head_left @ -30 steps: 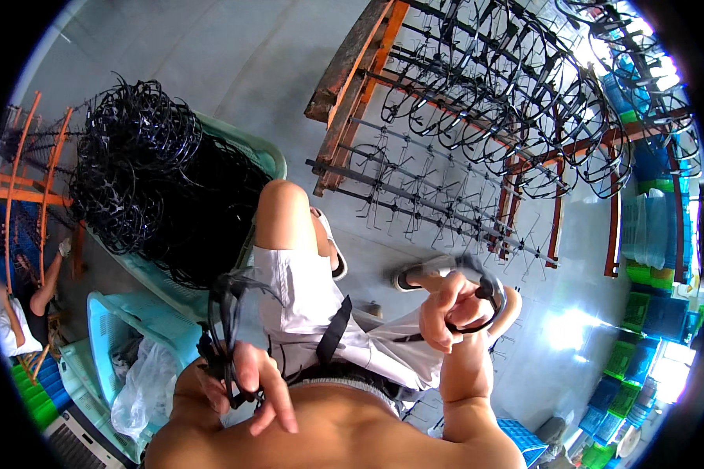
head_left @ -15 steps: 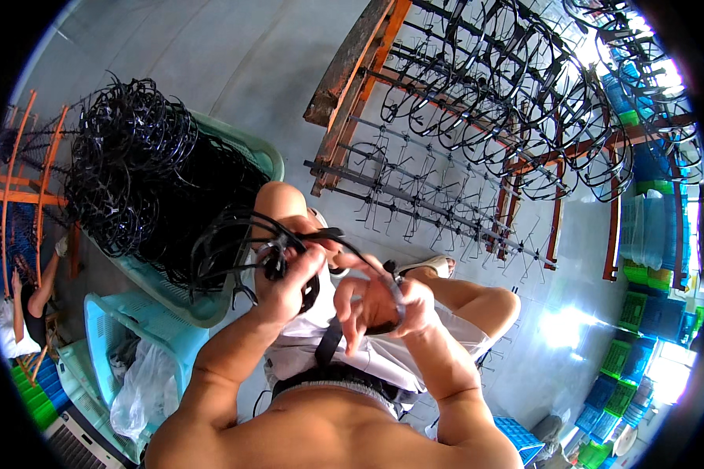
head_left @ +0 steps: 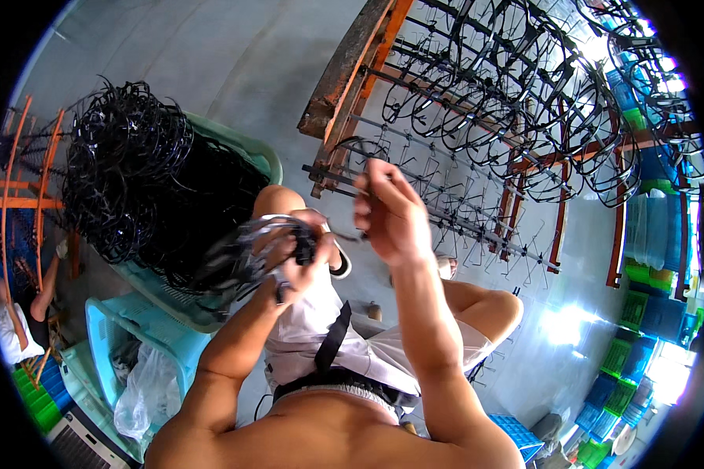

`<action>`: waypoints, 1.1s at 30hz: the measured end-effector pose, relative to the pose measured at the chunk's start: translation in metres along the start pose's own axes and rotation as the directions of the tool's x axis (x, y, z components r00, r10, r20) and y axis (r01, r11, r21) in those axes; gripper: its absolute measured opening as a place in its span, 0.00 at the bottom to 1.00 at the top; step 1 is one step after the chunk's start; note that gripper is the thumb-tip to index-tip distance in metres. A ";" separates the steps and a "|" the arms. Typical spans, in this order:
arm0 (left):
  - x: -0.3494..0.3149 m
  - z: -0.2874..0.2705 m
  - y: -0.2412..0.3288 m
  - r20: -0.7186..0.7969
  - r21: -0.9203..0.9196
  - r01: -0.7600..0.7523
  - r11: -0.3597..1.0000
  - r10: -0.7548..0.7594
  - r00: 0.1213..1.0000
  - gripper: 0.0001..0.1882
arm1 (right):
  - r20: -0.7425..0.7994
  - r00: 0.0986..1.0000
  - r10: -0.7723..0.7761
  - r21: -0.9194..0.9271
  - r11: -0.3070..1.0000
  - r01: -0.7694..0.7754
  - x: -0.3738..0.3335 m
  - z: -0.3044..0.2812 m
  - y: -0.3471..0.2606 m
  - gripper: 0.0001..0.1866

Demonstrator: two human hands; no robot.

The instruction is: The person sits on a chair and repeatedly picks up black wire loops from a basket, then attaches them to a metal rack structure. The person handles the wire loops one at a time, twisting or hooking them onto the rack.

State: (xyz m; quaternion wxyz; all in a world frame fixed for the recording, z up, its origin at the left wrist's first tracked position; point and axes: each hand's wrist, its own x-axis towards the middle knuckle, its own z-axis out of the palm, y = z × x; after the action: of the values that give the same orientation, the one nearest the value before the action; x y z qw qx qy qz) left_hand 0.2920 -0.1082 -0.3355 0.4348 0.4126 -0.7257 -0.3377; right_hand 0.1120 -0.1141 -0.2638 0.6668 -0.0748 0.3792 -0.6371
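Observation:
My left hand (head_left: pixel 301 262) is closed around a bunch of thin black curved bands (head_left: pixel 238 254), which looks smeared by motion in front of my knee. Farther out, my right hand (head_left: pixel 395 215) reaches toward the near left corner of a hook rack (head_left: pixel 446 199). Its fingers are pinched on a single black curved band (head_left: pixel 357 142), whose arc shows beyond the fingertips; whether it touches a hook I cannot tell. To my left, a pale green basket (head_left: pixel 270 156) holds a large tangled heap of similar black bands (head_left: pixel 129 168).
Many glossy black bands (head_left: pixel 516 78) hang on the far bars of the rack, which has an orange frame (head_left: pixel 375 59). A light blue basket (head_left: pixel 125 313) with clear plastic bags stands at lower left. Another person (head_left: pixel 39 305) sits at far left. Blue and green crates (head_left: pixel 618 391) line the right.
My right hand has moved up and away from my lap to the rack's near corner, carrying one band. My left hand stays near my knee with the bunch, which has shifted slightly.

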 end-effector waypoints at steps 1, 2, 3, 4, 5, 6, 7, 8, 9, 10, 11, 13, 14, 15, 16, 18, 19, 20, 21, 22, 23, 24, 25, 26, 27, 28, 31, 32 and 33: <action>0.000 0.013 -0.003 -0.040 0.252 -0.262 0.932 0.280 0.959 0.09 | 0.007 0.996 -0.094 -0.046 0.995 0.094 0.017 -0.004 0.013 0.09; 0.009 0.016 0.004 0.276 0.527 -0.475 0.705 0.386 0.880 0.05 | -0.004 0.987 -0.158 -0.061 0.986 0.157 0.031 -0.012 0.022 0.08; 0.006 0.025 0.005 0.259 0.466 -0.381 0.799 0.288 0.922 0.09 | -0.014 0.975 -0.222 -0.077 0.972 0.220 0.040 -0.022 0.027 0.08; 0.002 0.029 0.003 0.232 0.420 -0.260 0.869 0.174 0.957 0.14 | -0.037 0.959 -0.280 -0.070 0.958 0.277 0.039 -0.014 0.028 0.08; 0.002 0.029 0.001 0.303 0.167 0.060 0.984 -0.109 0.947 0.17 | -0.101 0.921 -0.377 -0.160 0.919 0.359 0.030 -0.008 0.027 0.08; -0.004 0.035 -0.011 0.330 0.056 0.007 0.998 -0.025 0.944 0.20 | -0.043 0.907 -0.419 -0.132 0.902 0.411 0.017 -0.004 0.028 0.08; -0.002 0.030 0.008 0.324 -0.226 0.252 0.941 -0.171 0.930 0.18 | 0.022 0.889 -0.457 -0.094 0.885 0.456 0.009 -0.002 0.029 0.07; -0.001 0.034 0.025 0.342 -0.508 0.436 0.743 -0.291 0.893 0.16 | 0.082 0.865 -0.496 -0.156 0.851 0.502 0.004 -0.008 0.033 0.06; -0.004 0.034 0.023 0.309 -0.319 0.351 0.880 -0.253 0.917 0.17 | 0.070 0.901 -0.429 -0.192 0.880 0.434 0.005 -0.008 0.033 0.06; -0.002 0.034 0.016 0.281 -0.116 0.232 0.966 -0.193 0.940 0.17 | 0.007 0.938 -0.346 -0.113 0.932 0.344 0.016 -0.009 0.035 0.06; -0.001 0.035 0.009 0.266 0.097 0.102 0.990 -0.125 0.956 0.17 | -0.049 0.966 -0.254 -0.027 0.967 0.253 0.030 -0.014 0.038 0.06; 0.004 0.038 0.007 0.282 0.369 -0.049 0.928 -0.061 0.958 0.17 | -0.049 0.978 -0.202 -0.076 0.977 0.198 0.048 -0.027 0.042 0.06; 0.006 0.036 0.012 0.286 0.443 -0.058 0.894 -0.080 0.955 0.17 | -0.034 0.984 -0.175 -0.038 0.984 0.173 0.050 -0.025 0.040 0.06; 0.009 0.035 0.017 0.291 0.514 -0.070 0.855 -0.097 0.952 0.16 | -0.017 0.989 -0.148 -0.001 0.989 0.148 0.050 -0.023 0.038 0.05; 0.010 0.033 0.018 0.292 0.554 -0.085 0.828 -0.098 0.951 0.16 | 0.006 0.992 -0.127 0.067 0.990 0.126 0.048 -0.021 0.035 0.05; 0.008 0.033 0.020 0.276 0.560 -0.078 0.825 -0.098 0.956 0.16 | 0.054 0.994 -0.093 0.197 0.977 0.081 0.041 -0.018 0.025 0.04; 0.009 0.033 0.021 0.263 0.550 -0.074 0.832 -0.088 0.961 0.16 | 0.084 0.993 -0.078 0.256 0.965 0.054 0.045 -0.021 0.021 0.03; 0.010 0.034 0.022 0.254 0.530 -0.071 0.845 -0.079 0.964 0.16 | 0.078 0.994 -0.072 0.272 0.961 0.049 0.048 -0.023 0.019 0.03; 0.010 0.036 0.023 0.244 0.506 -0.066 0.860 -0.069 0.967 0.16 | 0.071 0.995 -0.067 0.288 0.957 0.044 0.050 -0.024 0.018 0.04; 0.012 0.038 0.023 0.234 0.471 -0.057 0.880 -0.062 0.970 0.16 | -0.056 0.991 -0.120 0.220 0.967 0.130 0.052 -0.021 0.022 0.04; 0.015 0.034 0.024 0.208 0.436 -0.031 0.900 -0.067 0.976 0.17 | -0.070 0.980 -0.184 0.098 0.977 0.190 0.059 -0.017 0.032 0.05; 0.017 0.038 0.023 0.200 0.364 -0.025 0.931 -0.052 0.978 0.17 | -0.050 0.981 -0.189 0.062 0.979 0.192 0.062 -0.023 0.036 0.05; 0.018 0.043 0.024 0.182 0.248 -0.006 0.969 -0.040 0.982 0.17 | -0.031 0.981 -0.194 0.026 0.981 0.194 0.062 -0.030 0.040 0.05; 0.018 0.043 0.019 0.151 0.136 0.025 0.990 -0.045 0.988 0.17 | -0.059 0.996 -0.064 0.096 0.993 0.070 0.055 -0.020 0.038 0.04; 0.016 0.046 0.013 0.117 -0.003 0.047 0.999 -0.046 0.992 0.17 | -0.013 0.998 -0.064 0.151 0.986 0.065 0.050 -0.019 0.035 0.04; 0.011 0.051 -0.001 0.073 -0.126 0.033 0.991 -0.024 0.997 0.18 | -0.018 0.999 -0.033 0.192 0.981 0.036 0.043 -0.019 0.029 0.03; 0.019 0.056 -0.004 -0.006 -0.063 -0.189 0.980 0.189 0.982 0.17 | -0.039 0.998 -0.057 0.192 0.979 0.064 0.030 -0.027 0.019 0.01; 0.020 0.056 -0.001 -0.013 -0.065 -0.195 0.979 0.194 0.981 0.17 | -0.028 0.994 -0.106 0.165 0.980 0.109 0.029 -0.029 0.018 0.01; 0.019 0.053 0.003 -0.019 -0.061 -0.201 0.978 0.200 0.980 0.17 | -0.013 0.988 -0.151 0.144 0.978 0.151 0.027 -0.028 0.018 0.01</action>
State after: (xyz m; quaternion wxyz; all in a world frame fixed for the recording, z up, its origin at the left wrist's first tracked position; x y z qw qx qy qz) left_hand 0.2377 -0.1173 -0.3468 0.4838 0.3257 -0.7500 -0.3121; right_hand 0.1071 -0.1247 -0.3053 0.6199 -0.0544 0.3259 -0.7117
